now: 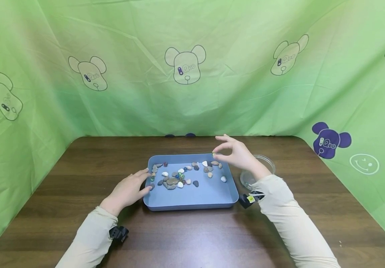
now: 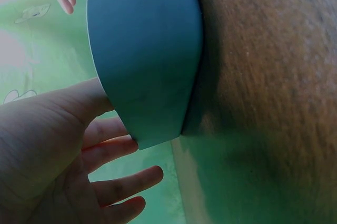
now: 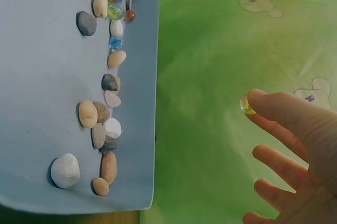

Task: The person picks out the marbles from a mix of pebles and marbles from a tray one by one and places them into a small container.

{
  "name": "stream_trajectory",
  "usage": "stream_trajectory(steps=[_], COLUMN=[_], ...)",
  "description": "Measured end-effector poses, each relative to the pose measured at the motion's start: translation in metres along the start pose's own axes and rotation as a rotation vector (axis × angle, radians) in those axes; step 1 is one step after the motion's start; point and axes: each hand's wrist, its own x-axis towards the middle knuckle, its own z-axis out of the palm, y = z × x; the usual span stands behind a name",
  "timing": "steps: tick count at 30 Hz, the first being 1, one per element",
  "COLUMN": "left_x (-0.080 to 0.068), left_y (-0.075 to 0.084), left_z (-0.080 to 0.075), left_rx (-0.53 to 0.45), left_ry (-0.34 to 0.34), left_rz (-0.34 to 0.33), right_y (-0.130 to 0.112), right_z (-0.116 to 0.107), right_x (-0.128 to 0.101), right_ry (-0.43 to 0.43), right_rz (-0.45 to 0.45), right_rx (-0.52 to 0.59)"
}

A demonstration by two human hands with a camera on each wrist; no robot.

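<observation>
A blue rectangular tray [image 1: 199, 199] sits on the table with pebbles [image 1: 172, 181] and glass marbles [image 1: 180, 176] scattered inside. My right hand [image 1: 235, 152] is raised over the tray's far right corner. Its thumb and index finger pinch a clear marble [image 3: 245, 105] with yellow in it, while the other fingers are spread. At the tray's left side, my left hand [image 1: 129, 189] rests on the rim with fingers extended, some reaching over the edge. In the left wrist view the tray wall [image 2: 147, 50] hides part of the thumb and fingertips.
Just right of the tray, a round clear container [image 1: 270, 163] stands partly hidden beneath my right forearm. Brown wooden tabletop [image 1: 78, 167] surrounds the tray. A green printed cloth [image 1: 139, 108] hangs behind the table and along its sides.
</observation>
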Motion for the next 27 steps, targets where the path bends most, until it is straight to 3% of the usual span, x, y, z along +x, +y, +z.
stream_trajectory(steps=[27], left_x=[0.000], left_y=[0.001], left_z=[-0.001], left_rx=[-0.003], left_ry=[-0.001], left_rz=[0.000], right_y=[0.008], right_z=[-0.016], right_x=[-0.016], right_ry=[0.049], right_rz=[0.030], right_rx=[0.000])
